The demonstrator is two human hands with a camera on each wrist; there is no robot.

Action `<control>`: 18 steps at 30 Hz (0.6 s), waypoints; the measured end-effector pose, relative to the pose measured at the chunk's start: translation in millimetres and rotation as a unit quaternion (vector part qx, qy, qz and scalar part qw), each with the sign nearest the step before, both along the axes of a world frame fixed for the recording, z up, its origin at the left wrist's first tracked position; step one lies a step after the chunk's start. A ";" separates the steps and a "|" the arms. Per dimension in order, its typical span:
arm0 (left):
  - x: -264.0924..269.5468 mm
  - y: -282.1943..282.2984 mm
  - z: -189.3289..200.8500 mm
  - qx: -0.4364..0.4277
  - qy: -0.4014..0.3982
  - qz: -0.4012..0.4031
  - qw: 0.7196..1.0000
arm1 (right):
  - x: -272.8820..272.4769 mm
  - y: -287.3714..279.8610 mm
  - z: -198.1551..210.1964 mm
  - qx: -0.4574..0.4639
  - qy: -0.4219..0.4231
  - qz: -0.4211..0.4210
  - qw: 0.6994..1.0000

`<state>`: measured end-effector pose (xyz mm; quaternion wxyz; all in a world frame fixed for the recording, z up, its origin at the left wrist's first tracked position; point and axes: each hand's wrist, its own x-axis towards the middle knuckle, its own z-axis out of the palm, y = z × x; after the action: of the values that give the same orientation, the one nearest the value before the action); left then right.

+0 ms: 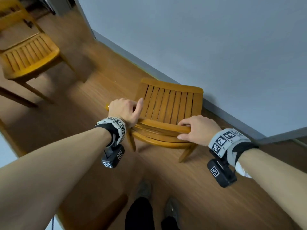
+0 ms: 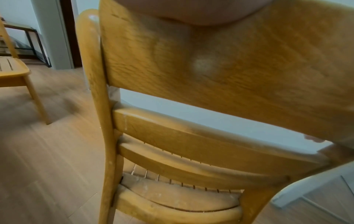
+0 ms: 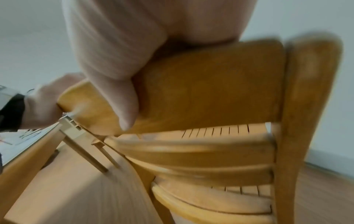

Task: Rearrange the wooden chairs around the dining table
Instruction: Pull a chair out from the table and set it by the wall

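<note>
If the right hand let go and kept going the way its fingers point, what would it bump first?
Probably the slatted seat of the chair it grips: the right hand points over the top rail toward it. Depth is unclear.

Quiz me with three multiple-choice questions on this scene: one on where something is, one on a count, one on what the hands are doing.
1. Where does the held honey-coloured wooden chair with the slatted seat stand?
A. beside the pale grey wall
B. on top of a table
C. outdoors on grass

2. How many wooden chairs with slatted seats show in the head view?
A. one
B. two
C. five

3. What are the hands doing?
A. hanging free
B. both gripping the chair's top back rail
C. one holding a cup

Answers:
1 A: the pale grey wall runs just behind the seat.
2 B: the held chair, plus a second slatted wooden chair at upper left.
3 B: the left hand and right hand have fingers curled over the top back rail.
</note>
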<state>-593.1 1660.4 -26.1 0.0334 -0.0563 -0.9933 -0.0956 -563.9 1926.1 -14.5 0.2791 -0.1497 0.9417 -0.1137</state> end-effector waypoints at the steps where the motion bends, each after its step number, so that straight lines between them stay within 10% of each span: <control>1: -10.6 -0.9 -3.0 0.004 0.001 0.003 1.000 | -3.2 -2.5 -1.7 -0.005 0.018 -0.020 1.000; 18: -212.3 -29.9 -38.4 0.026 -0.011 -0.046 0.999 | -144.4 -46.2 -24.2 -0.008 0.024 -0.142 0.990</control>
<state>-805.4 1630.4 -64.5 0.0192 -0.1003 -0.9871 -0.1237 -708.3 1879.9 -38.7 0.2363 -0.0195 0.9589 -0.1556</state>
